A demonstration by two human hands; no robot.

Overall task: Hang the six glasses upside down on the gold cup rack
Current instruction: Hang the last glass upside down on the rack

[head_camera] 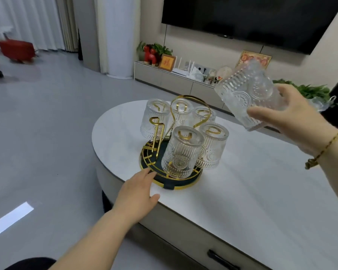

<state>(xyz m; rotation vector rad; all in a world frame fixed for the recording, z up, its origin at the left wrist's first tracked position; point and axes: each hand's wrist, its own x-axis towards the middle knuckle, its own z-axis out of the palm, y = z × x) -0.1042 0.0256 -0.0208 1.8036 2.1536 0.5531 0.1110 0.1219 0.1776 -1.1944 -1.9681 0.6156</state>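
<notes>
- We are resting our left hand (pixel 139 193) flat on the white oval marble-look table top (pixel 242 201), fingers spread and relaxed, gripping nothing; fingertips are touching the near-left rim of the rack base.
- Gold wire cup rack with a round dark green tray base (pixel 176 182) is sitting near the left end of the table, loop handle (pixel 189 110) rising from the centre.
- Five clear embossed ribbed glasses are hanging upside down on the rack's gold pegs: near-front glass (pixel 181 151), near-right glass (pixel 213 147), far-left glass (pixel 154 119), far-middle glass (pixel 180 110), far-right glass (pixel 205 114).
- One bare gold peg (pixel 156 131) is standing empty at the near-left of the rack, just above our left fingertips.
- We are holding the sixth clear embossed glass (pixel 246 94) in our right hand (pixel 293 115), up in the air to the right of the rack and well apart from it; it is tilted, one end pointing up and away, the other down toward our palm.
- Right-hand grip is a wrap: thumb lying across the near side of the glass, fingers curling round the far side.
- Gold bead bracelet (pixel 326 149) is sitting on our right wrist.
- Far side: a low white TV cabinet (pixel 164 76) is running along the wall, carrying a red horse figurine (pixel 149 54), a small framed picture (pixel 166 62) and a white router (pixel 183 68).
- Black wall-mounted TV screen (pixel 252 18) is hanging above it.
</notes>
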